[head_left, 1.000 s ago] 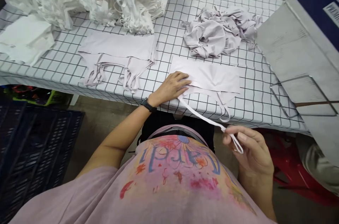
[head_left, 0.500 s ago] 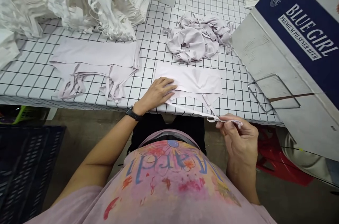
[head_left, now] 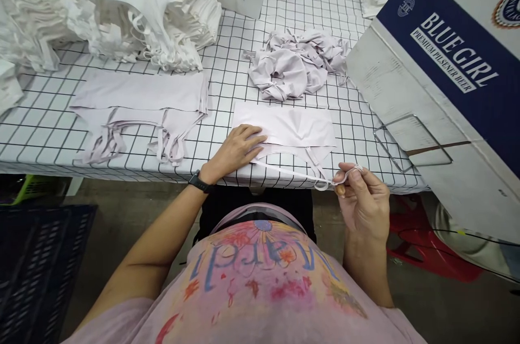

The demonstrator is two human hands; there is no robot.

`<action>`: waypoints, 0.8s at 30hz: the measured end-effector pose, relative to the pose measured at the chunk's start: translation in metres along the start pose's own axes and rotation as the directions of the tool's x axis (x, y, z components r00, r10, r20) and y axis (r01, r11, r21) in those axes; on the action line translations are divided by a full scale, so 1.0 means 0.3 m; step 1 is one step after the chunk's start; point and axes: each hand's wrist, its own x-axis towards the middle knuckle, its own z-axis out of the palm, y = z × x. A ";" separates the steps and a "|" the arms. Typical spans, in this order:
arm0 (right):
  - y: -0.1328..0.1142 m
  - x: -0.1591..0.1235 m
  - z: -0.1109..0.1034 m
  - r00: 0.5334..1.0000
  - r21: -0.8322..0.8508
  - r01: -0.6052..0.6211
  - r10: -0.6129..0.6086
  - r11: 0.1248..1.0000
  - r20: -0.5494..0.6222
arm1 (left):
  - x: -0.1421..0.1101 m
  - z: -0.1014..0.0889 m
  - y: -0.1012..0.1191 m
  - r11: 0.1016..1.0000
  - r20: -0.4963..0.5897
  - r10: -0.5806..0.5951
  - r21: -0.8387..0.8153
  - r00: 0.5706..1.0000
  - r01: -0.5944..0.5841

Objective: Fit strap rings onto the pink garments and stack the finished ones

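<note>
Checked cloth (head_left: 221, 89) spreads before you, with a white pile (head_left: 134, 8) and a folded stack (head_left: 140, 92) on your left, and a crumpled pile (head_left: 292, 65) just beyond the top (head_left: 294, 122). A big box (head_left: 450, 116) stands on your right. You have the top lying flat near the cloth's edge, its straps towards you.

Your left hand (head_left: 240, 148) stays flat on the top's left part, fingers slightly apart, gripping nothing that shows. Your right hand (head_left: 364, 198) is what has changed: a second ago it was lower, holding the end of the left strap (head_left: 284, 170) out past the edge, with a loop hanging from the fingers. Now it is up by the edge, thumb and fingertips pinched together on that end, and the loop is bunched among them, partly hidden. The left strap now slants less and passes close to the other strap (head_left: 314, 159), whose loop hangs near your fingertips; whether the two touch cannot be told.

For the work in hand, this seems to put both straps within your right hand's reach while your left palm steadies the top.
</note>
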 end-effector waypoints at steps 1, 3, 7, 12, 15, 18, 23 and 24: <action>-0.001 0.003 0.000 1.000 0.000 0.009 -0.009 1.000 -0.016 | 0.000 0.001 0.000 1.000 -0.002 0.004 0.000 1.000 -0.004; -0.002 0.008 0.000 0.998 -0.007 0.024 -0.025 1.000 -0.054 | 0.000 0.003 -0.003 1.000 -0.008 0.009 -0.001 1.000 -0.009; 0.005 0.012 -0.001 0.993 -0.040 0.027 -0.032 0.999 -0.114 | 0.003 0.004 -0.009 1.000 -0.002 0.007 -0.011 1.000 -0.007; 0.024 0.004 0.029 0.997 -0.202 -0.068 0.062 0.977 -0.038 | 0.029 -0.033 0.078 0.998 -0.086 -0.006 -0.068 0.996 0.000; 0.039 -0.002 0.066 0.994 -0.323 -0.075 0.095 0.943 0.048 | 0.050 -0.081 0.190 0.976 -0.173 0.048 -0.202 0.984 -0.083; 0.053 -0.005 0.098 0.988 -0.394 -0.033 0.090 0.919 0.128 | 0.060 -0.117 0.271 0.958 -0.159 0.101 -0.252 0.982 -0.140; 0.065 -0.001 0.121 0.967 -0.491 0.056 0.076 0.870 0.245 | 0.046 -0.118 0.280 0.974 -0.164 0.139 -0.156 0.977 -0.165; 0.067 0.000 0.122 0.961 -0.510 0.075 0.074 0.857 0.266 | 0.043 -0.115 0.275 0.975 -0.168 0.150 -0.138 0.974 -0.174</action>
